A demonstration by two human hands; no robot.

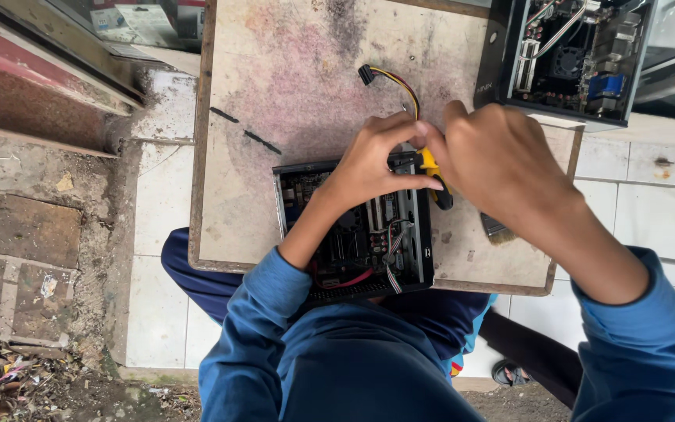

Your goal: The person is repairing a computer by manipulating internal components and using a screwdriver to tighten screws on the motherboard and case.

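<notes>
A small open black computer case (353, 234) with its circuit board and coloured wires exposed lies on a worn wooden board (291, 94). My left hand (373, 160) rests over the case's far edge, fingers curled toward a yellow-and-black screwdriver (433, 176). My right hand (494, 160) is closed around that screwdriver's handle just right of the case. A cable with a black plug and red, yellow and black wires (388, 78) runs out from under my hands. The screwdriver's tip is hidden.
A second open black computer case (572, 59) stands at the board's far right corner. A paintbrush (496, 229) lies under my right wrist. Two black strips (244, 129) lie on the board's left. White floor tiles and rubble surround the board.
</notes>
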